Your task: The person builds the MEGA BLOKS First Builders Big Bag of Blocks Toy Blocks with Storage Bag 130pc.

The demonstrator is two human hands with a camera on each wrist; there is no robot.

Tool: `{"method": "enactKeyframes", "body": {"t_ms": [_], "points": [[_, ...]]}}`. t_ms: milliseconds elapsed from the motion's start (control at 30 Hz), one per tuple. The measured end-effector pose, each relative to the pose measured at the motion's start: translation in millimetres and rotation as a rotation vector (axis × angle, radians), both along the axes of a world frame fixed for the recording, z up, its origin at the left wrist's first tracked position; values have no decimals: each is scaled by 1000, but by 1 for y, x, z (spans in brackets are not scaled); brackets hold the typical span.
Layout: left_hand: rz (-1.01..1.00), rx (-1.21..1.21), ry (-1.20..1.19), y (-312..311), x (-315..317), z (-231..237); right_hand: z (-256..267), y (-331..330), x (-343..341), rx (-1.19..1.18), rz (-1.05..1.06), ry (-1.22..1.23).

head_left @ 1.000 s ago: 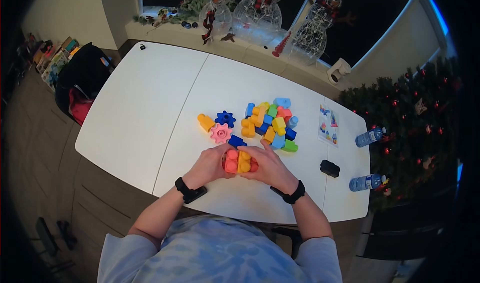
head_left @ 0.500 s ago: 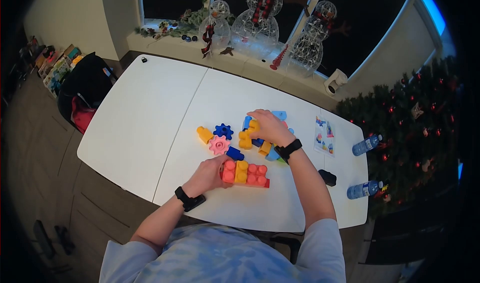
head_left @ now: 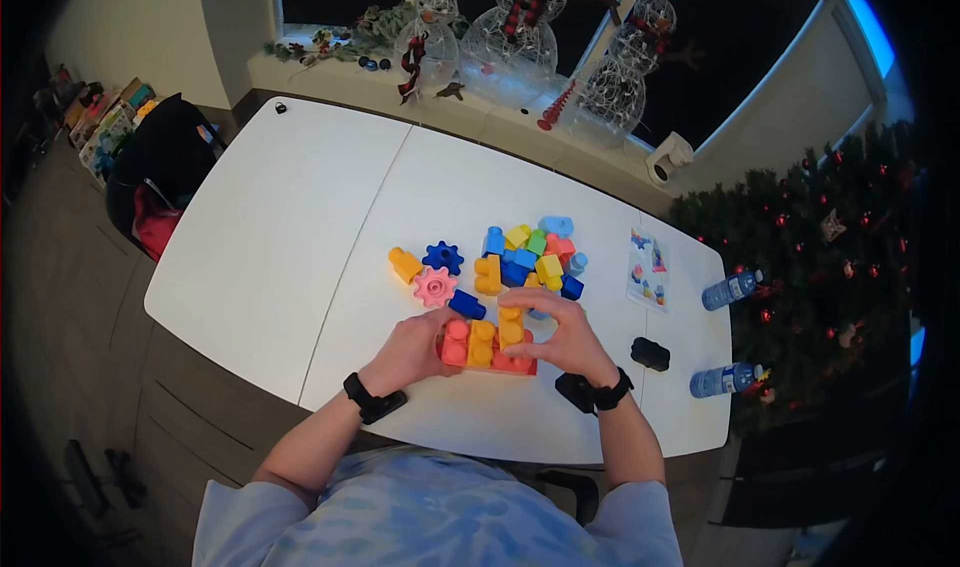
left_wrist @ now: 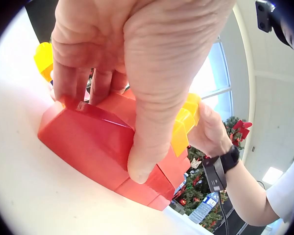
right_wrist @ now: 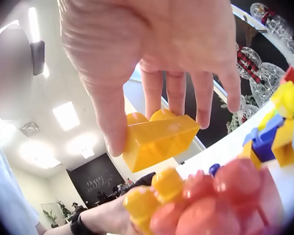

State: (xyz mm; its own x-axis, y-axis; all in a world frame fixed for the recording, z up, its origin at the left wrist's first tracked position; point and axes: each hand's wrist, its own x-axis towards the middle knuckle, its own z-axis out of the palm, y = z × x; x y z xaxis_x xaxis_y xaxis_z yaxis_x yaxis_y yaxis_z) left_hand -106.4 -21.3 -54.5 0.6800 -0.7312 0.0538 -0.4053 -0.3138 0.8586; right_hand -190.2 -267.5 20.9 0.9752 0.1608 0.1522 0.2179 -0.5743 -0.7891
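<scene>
My left hand (head_left: 402, 355) holds the left end of a low build of red toy building blocks (head_left: 455, 345), its thumb against the side in the left wrist view. A yellow two-stud block (head_left: 481, 345) sits on this build among the red studs. Between the thumb and fingers of my right hand (head_left: 575, 342) is another yellow two-stud block (right_wrist: 159, 142), tilted. It hovers over the right part of the build, and the right wrist view shows a gap between its underside and the red studs (right_wrist: 237, 181).
Loose coloured blocks (head_left: 519, 264) lie in a pile beyond my hands. Left of them are a pink gear (head_left: 435, 287), a blue gear (head_left: 443, 258), a yellow block (head_left: 405, 266) and a blue block (head_left: 467, 305). A printed sheet (head_left: 648, 269), a black object (head_left: 650, 354) and two bottles (head_left: 722, 380) are rightward.
My right hand left the red build, reached into the pile and came back with a yellow two-stud block. My left hand stayed on the build's left end.
</scene>
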Motion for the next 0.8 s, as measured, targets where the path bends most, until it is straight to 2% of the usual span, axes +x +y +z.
{"method": "enactKeyframes", "body": {"t_ms": [167,800], "points": [[2,-28,13,0,-2,-3,-27,13,-25,-46,-148,-64],[-5,5,-15,-2,-1,-2,-50,18,-35,-123,-149,-12]]}}
